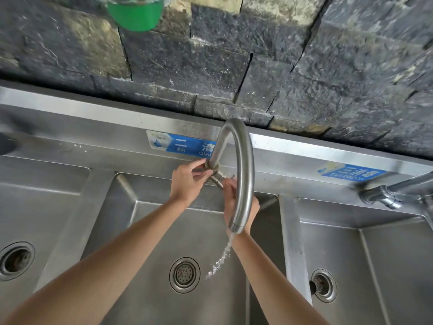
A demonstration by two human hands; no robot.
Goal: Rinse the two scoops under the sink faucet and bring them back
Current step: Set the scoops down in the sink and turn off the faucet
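Observation:
No scoop shows in the head view. A curved steel faucet [246, 170] rises from the back ledge over the middle sink basin [145, 231]. A thin stream of water [222, 256] falls from its spout towards the drain [184, 275]. My left hand [187, 184] pinches the collar at the faucet's base [212, 165]. My right hand [230, 202], partly hidden behind the spout, closes its fingers on the short faucet handle [218, 178] just below that collar. Neither hand carries anything else.
Steel basins lie to the left [42, 207] and right [375, 254], each with a drain. A second faucet [386, 195] juts in at the right. Blue labels [180, 144] line the back ledge below a dark stone wall. A green cup [136, 12] hangs at the top.

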